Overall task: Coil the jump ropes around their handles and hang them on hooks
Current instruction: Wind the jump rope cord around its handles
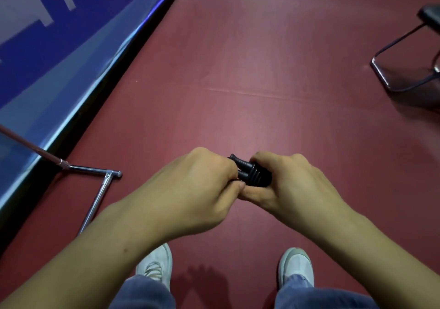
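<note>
Handles [252, 174] between hands; rack base [100, 189] left, chair [409, 54] right.

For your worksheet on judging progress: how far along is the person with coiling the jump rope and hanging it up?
Done: the two black handles are together, side by side, and no loose rope trails on the red floor. In hand: the left hand and right hand both grip the handles; any coils are hidden. Left: hanging it up, as no hook is in view.
</note>
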A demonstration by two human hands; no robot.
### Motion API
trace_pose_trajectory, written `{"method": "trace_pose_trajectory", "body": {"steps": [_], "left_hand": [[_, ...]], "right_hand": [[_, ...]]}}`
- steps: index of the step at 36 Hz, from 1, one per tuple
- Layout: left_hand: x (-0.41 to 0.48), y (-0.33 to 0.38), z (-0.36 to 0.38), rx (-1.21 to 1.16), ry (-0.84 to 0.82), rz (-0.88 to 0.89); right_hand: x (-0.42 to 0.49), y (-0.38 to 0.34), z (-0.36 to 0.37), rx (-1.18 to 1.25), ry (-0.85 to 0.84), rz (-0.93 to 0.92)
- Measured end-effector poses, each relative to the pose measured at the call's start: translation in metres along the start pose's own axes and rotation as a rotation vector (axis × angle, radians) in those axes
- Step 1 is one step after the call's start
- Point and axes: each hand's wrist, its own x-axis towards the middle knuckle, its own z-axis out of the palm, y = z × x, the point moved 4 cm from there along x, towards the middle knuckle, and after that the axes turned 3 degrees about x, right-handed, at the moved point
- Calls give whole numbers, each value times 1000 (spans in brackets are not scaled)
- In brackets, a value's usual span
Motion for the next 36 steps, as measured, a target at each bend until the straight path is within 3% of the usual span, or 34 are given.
{"method": "trace_pose_trajectory", "body": {"steps": [11, 17, 24, 30, 36], "left_hand": [[13, -9, -16, -176, 93, 59], [13, -13, -20, -474, -53, -67], [14, -24, -10, -1020, -88, -103], [16, -19, -3, -1079, 36, -166], [17, -15, -2, -1312, 13, -114]], "right_hand": [[-7, -14, 4, -10, -74, -100], [-20, -23, 8, -54, -190, -276], [-25, -33, -3, 243, -116, -420], [-19, -16, -13, 587, -74, -290], [-16, -5, -21, 869, 10, -231]]}}
